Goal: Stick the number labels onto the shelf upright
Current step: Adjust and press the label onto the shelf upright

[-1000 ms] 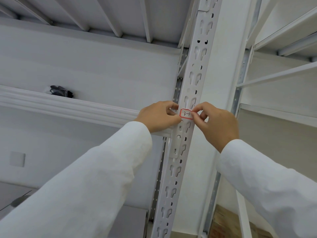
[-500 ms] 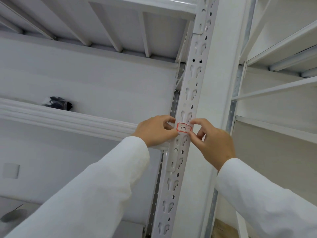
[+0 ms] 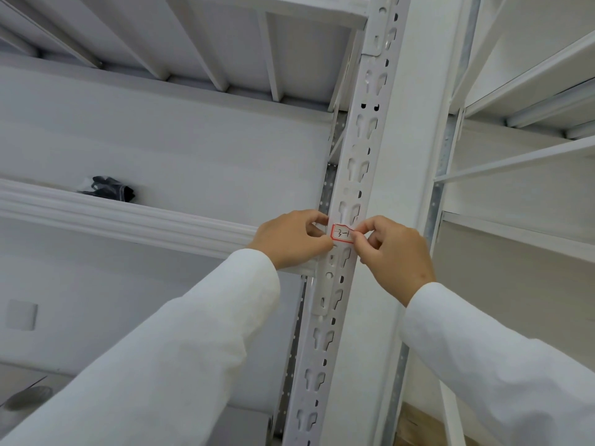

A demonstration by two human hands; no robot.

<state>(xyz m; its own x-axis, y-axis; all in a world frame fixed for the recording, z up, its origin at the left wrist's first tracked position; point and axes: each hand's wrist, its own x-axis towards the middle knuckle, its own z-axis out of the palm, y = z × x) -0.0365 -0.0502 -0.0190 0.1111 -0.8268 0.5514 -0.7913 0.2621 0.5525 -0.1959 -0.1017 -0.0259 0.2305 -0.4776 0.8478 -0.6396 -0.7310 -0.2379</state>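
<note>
A white perforated shelf upright (image 3: pixel 360 149) runs up the middle of the head view. A small red-bordered label (image 3: pixel 342 234) with a handwritten "3-1" lies across its face at shelf-beam height. My left hand (image 3: pixel 291 238) pinches the label's left edge against the upright. My right hand (image 3: pixel 394 252) holds its right edge, thumb and forefinger covering the last character. Both arms wear white sleeves.
A white shelf beam (image 3: pixel 128 217) runs left from the upright, with a dark bundled object (image 3: pixel 108 192) lying on the shelf above it. The underside of a higher shelf (image 3: pixel 225 43) is overhead. Another shelf bay (image 3: pixel 521 162) stands to the right.
The view has tilted and shifted slightly. Both hands stay on the label at the same spot on the upright; my right fingers now cover more of its right end.
</note>
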